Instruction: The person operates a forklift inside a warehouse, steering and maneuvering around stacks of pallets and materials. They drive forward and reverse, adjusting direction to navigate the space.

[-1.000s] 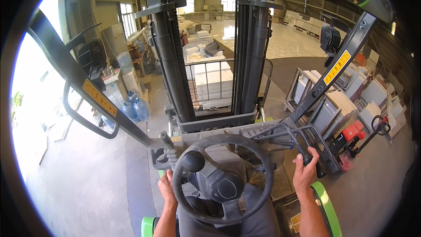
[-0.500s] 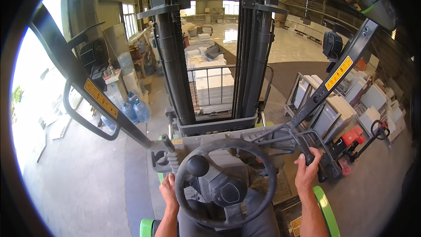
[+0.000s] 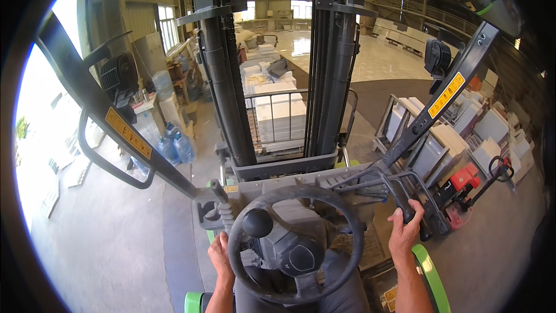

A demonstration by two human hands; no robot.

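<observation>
In front of me is a black steering wheel (image 3: 354,246) with a round knob (image 3: 258,222) on its upper left. My left hand (image 3: 221,257) lies just left of the rim, fingers curled; what they close on, if anything, is hidden. Above it stands a lever with a ribbed boot (image 3: 226,215). On the right, my right hand (image 3: 403,233) is wrapped round the black grip of a control lever (image 3: 403,202), thumb on its near side. More levers (image 3: 424,230) sit beside that one. The forklift mast (image 3: 222,81) rises ahead.
Beyond the mast stands a stack of pale slabs (image 3: 281,117) behind a metal load guard (image 3: 289,95). Blue water bottles (image 3: 184,148) stand on the floor at left. At right are racks of slabs (image 3: 443,148) and a red pallet truck (image 3: 465,178). Cab posts (image 3: 449,95) flank my view.
The surroundings and mast have shifted slightly left in view. My left hand has moved slightly down and left; my right hand keeps its hold on the lever.
</observation>
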